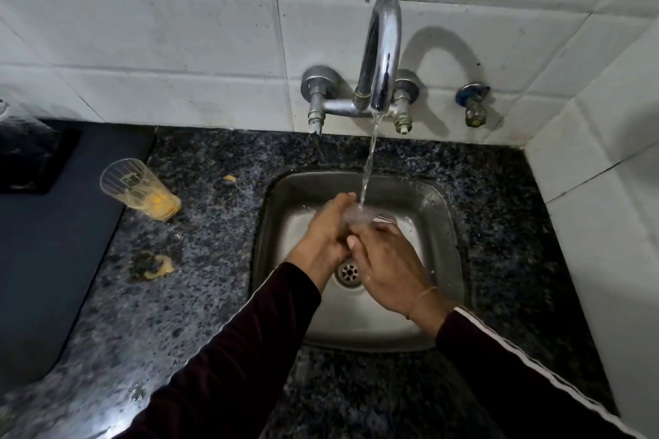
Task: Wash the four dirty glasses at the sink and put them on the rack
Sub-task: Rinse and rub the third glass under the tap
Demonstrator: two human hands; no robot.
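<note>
Both my hands are over the steel sink (442,224), holding a clear glass (363,216) under the running water from the chrome tap (381,57). My left hand (326,235) wraps the glass from the left. My right hand (387,267) grips it from below and the right. Most of the glass is hidden by my fingers and blurred by the water. A second glass (139,189), ribbed and smeared with yellow residue, stands on the dark granite counter (199,296) to the left of the sink.
Yellow spills (158,267) and a small scrap (230,180) lie on the counter. A dark mat or board (46,260) covers the left side, with a clear object (21,118) at the far left edge. White tiled walls close the back and right. A small valve (474,107) sticks out right of the tap.
</note>
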